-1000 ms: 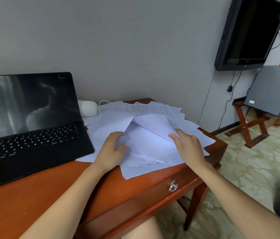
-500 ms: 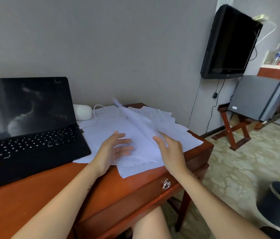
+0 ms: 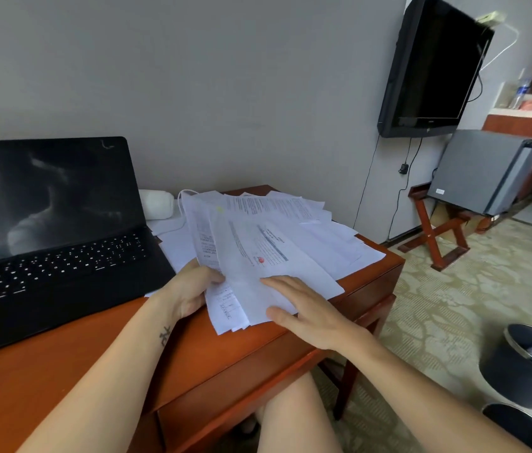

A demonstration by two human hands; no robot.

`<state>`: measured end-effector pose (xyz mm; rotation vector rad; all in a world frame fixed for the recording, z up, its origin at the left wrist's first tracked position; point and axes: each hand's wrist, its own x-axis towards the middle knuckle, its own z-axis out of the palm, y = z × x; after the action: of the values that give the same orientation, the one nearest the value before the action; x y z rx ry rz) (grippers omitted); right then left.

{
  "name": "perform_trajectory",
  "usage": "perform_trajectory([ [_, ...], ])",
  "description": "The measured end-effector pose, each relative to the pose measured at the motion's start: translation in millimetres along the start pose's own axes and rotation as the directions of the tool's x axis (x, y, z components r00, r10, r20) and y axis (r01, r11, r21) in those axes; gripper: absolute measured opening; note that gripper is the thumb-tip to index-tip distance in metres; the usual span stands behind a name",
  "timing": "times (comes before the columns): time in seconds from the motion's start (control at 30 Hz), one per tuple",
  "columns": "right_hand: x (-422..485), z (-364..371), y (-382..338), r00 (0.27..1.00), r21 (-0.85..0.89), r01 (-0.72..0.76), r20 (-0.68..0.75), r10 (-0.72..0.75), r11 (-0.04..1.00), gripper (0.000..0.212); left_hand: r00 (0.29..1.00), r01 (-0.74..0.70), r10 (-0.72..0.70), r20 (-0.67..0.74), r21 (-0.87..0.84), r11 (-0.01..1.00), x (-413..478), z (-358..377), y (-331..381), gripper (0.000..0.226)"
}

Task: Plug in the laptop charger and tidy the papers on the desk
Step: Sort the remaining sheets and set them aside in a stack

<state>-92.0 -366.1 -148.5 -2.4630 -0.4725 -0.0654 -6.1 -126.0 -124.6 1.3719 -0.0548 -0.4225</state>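
A loose pile of white printed papers [image 3: 268,243] covers the right half of the wooden desk [image 3: 62,380]. My left hand [image 3: 189,289] grips the left edge of a bundle of sheets, thumb on top. With straight fingers, my right hand [image 3: 304,308] presses flat on the bundle's near right corner. An open black laptop [image 3: 48,230] sits on the left of the desk. Behind the papers, by the wall, lies the white charger brick [image 3: 156,203] with its thin white cable [image 3: 182,204] running under the sheets.
A black TV [image 3: 434,63] hangs on the wall at right, above a grey box on a wooden folding stand [image 3: 441,237]. A dark waste bin [image 3: 526,367] stands on the carpet at lower right. My bare knee sits under the desk's front edge.
The sheet that was flipping over has come down printed side up on the bundle. My left hand now holds the bundle's edge and my right hand has flattened onto it.
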Motion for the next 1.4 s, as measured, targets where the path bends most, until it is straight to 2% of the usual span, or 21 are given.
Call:
perform_trajectory([
  [0.17,7,-4,6,0.966,0.218,-0.115,-0.202,0.16,0.969,0.049,0.991,-0.113,0.115,-0.071,0.027,0.993,-1,1,3,0.047],
  [0.23,16,-12,12,0.936,0.158,-0.157,-0.292,0.198,0.975,0.043,0.986,-0.143,0.146,-0.086,0.043,0.989,-4,3,5,0.044],
  [0.3,28,-22,20,0.884,0.063,-0.236,-0.4,0.241,0.97,0.046,0.984,-0.153,0.156,-0.08,0.044,0.987,-4,2,4,0.043],
  [0.37,41,-32,26,0.835,0.174,-0.338,-0.398,0.38,0.925,0.059,0.986,-0.15,0.153,-0.063,0.042,0.988,-4,1,2,0.04],
  [0.43,51,-36,35,0.832,0.333,-0.367,-0.301,0.467,0.869,0.074,0.986,-0.157,0.158,-0.049,0.032,0.987,-3,1,1,0.034],
  [0.5,59,-35,40,0.843,0.456,-0.309,-0.276,0.462,0.835,0.071,0.982,-0.181,0.181,-0.047,0.007,0.984,-6,4,1,0.027],
  [0.53,61,-36,35,0.841,0.51,-0.26,-0.299,0.452,0.82,0.061,0.978,-0.2,0.2,-0.054,-0.001,0.98,-7,6,2,0.028],
  [0.6,64,-36,26,0.833,0.569,-0.181,-0.345,0.433,0.802,0.035,0.963,-0.245,0.244,-0.113,0.007,0.969,-9,10,2,0.044],
  [0.63,65,-35,21,0.828,0.568,-0.152,-0.374,0.418,0.809,0.029,0.948,-0.273,0.276,-0.159,0.041,0.961,-9,12,3,0.049],
  [0.7,69,-33,15,0.813,0.556,-0.109,-0.427,0.395,0.824,0.029,0.897,-0.357,0.38,-0.226,0.139,0.924,-11,15,4,0.047],
  [0.8,73,-36,2,0.797,0.549,-0.021,-0.495,0.345,0.836,0.029,0.824,-0.465,0.51,-0.247,0.218,0.858,-15,18,9,0.03],
  [0.9,80,-51,-15,0.763,0.559,0.099,-0.574,0.298,0.823,0.029,0.738,-0.544,0.616,-0.276,0.298,0.785,-9,19,30,0.024],
  [0.97,85,-62,-26,0.736,0.557,0.19,-0.626,0.258,0.809,0.03,0.68,-0.593,0.672,-0.292,0.318,0.739,-4,24,54,0.021],
  [1.03,91,-70,-32,0.709,0.55,0.242,-0.662,0.241,0.799,0.031,0.664,-0.616,0.679,-0.314,0.284,0.734,1,29,74,0.017],
  [1.17,94,-60,-26,0.686,0.521,0.25,-0.69,0.23,0.816,0.023,0.64,-0.626,0.664,-0.385,0.239,0.742,8,33,76,0.016],
  [1.3,92,-43,-20,0.753,0.578,0.202,-0.608,0.252,0.791,0.022,0.647,-0.608,0.618,-0.447,0.187,0.772,14,31,57,0.029],
  [1.4,94,-41,-20,0.806,0.605,0.13,-0.526,0.272,0.785,0.03,0.679,-0.568,0.614,-0.403,0.242,0.787,20,31,48,0.037],
])
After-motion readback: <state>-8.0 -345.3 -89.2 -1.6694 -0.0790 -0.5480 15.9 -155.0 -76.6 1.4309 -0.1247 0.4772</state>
